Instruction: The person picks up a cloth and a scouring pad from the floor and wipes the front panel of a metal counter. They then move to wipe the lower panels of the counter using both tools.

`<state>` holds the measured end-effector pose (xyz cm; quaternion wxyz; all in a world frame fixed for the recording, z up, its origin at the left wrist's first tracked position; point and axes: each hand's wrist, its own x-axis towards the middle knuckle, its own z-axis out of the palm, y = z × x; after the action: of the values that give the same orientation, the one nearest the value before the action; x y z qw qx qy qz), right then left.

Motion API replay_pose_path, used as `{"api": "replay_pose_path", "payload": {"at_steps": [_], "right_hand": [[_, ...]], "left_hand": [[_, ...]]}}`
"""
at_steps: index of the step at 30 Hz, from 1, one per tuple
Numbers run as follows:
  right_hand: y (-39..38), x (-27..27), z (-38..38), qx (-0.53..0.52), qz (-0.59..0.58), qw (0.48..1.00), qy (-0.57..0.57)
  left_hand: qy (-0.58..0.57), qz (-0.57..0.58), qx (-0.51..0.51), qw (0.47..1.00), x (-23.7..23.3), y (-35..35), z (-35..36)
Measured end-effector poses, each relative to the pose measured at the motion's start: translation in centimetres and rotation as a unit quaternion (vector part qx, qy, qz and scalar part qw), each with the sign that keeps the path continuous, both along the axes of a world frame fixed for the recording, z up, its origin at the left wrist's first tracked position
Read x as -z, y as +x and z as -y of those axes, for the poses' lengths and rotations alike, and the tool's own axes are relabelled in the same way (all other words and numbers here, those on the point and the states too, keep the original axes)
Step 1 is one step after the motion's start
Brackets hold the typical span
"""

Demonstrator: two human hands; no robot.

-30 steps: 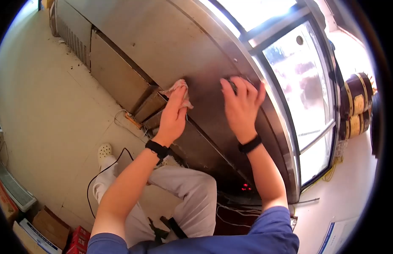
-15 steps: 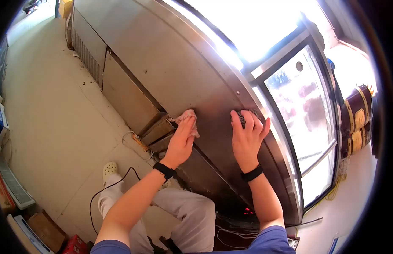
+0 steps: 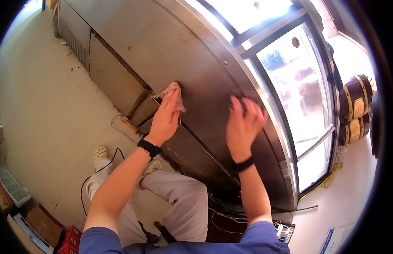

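Note:
My left hand (image 3: 164, 120) presses a crumpled pink cloth (image 3: 180, 106) flat against the brushed stainless-steel panel (image 3: 162, 55), just above a long seam. To its right, my right hand (image 3: 244, 131) is curled on the same panel near the bright upper edge, smeared by motion. Between its fingers shows a bit of the dark grey scouring pad (image 3: 244, 106); most of it is hidden under the hand. Both wrists wear black bands.
A glass display case (image 3: 298, 93) rises along the panel's right side. Below the panel are an open gap, loose wires (image 3: 226, 230) and a power strip (image 3: 284, 230). Cardboard boxes (image 3: 46, 226) stand at lower left. Brown barrel-shaped containers (image 3: 356, 108) are at right.
The view has shifted slightly. My left hand and the cloth appear higher and further left; my right hand, with the scouring pad, has moved a little up and is blurred.

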<state>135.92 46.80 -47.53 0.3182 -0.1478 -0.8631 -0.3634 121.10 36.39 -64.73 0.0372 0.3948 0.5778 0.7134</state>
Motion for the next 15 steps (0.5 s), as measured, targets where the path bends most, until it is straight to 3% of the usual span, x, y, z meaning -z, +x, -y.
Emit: {"api": "replay_pose_path", "payload": {"at_steps": [2,5,12,15], "right_hand": [[5.2,0.1,-0.9,0.047,-0.031,0.998,0.032],[6.9,-0.2,-2.1,0.053,-0.055,0.995,0.062],[-9.4,-2.1,0.1,-0.033,-0.051,0.998,0.035],[-9.0,-1.7,0.7,-0.044,-0.060,0.997,0.021]], "left_hand": [[0.002,0.016,0.009,1.000,0.4,0.2,0.0],[0.013,0.012,-0.013,1.000,0.2,0.0,-0.2],[0.019,0.004,-0.006,1.000,0.1,1.1,-1.1],[0.004,0.010,-0.008,1.000,0.0,1.5,-0.9]]}}
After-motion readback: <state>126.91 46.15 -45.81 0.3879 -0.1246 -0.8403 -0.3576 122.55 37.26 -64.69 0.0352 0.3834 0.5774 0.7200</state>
